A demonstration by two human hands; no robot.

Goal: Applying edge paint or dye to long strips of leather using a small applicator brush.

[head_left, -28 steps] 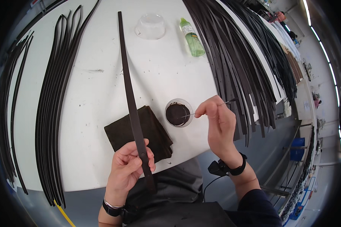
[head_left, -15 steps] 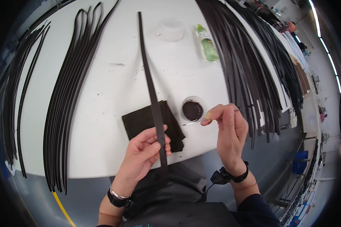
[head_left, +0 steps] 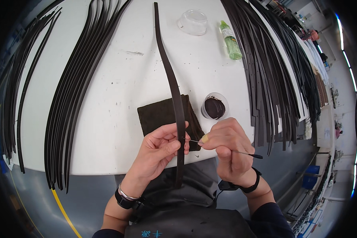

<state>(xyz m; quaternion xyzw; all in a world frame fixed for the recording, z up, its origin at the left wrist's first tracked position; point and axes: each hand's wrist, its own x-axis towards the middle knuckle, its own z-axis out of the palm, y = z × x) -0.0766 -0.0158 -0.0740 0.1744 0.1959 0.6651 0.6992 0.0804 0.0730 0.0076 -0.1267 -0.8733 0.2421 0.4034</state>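
Observation:
My left hand [head_left: 156,151] holds a long black strap [head_left: 172,79] near its lower end, thumb on one side and fingers behind. The strap stretches away up the picture above the table. Pinched in my right hand [head_left: 233,148] is a thin rod with a black thicker end [head_left: 257,156]. Its fine tip reaches the right edge of the strap beside my left fingers; whether they touch, I cannot tell. A folded dark cloth [head_left: 156,115] lies beneath the strap. Just beyond my right hand stands a clear cup of dark paste [head_left: 215,108].
Bundles of black straps lie on the white table [head_left: 119,99] at left [head_left: 73,79] and right [head_left: 265,79]. Farther back are a clear plastic tub [head_left: 193,22] and a green bottle [head_left: 231,41]. The table's front edge runs just before me.
My right hand has moved left and down from beside the cup, bringing the rod's tip to the strap. The left hand still grips the strap. The whole view has shifted slightly.

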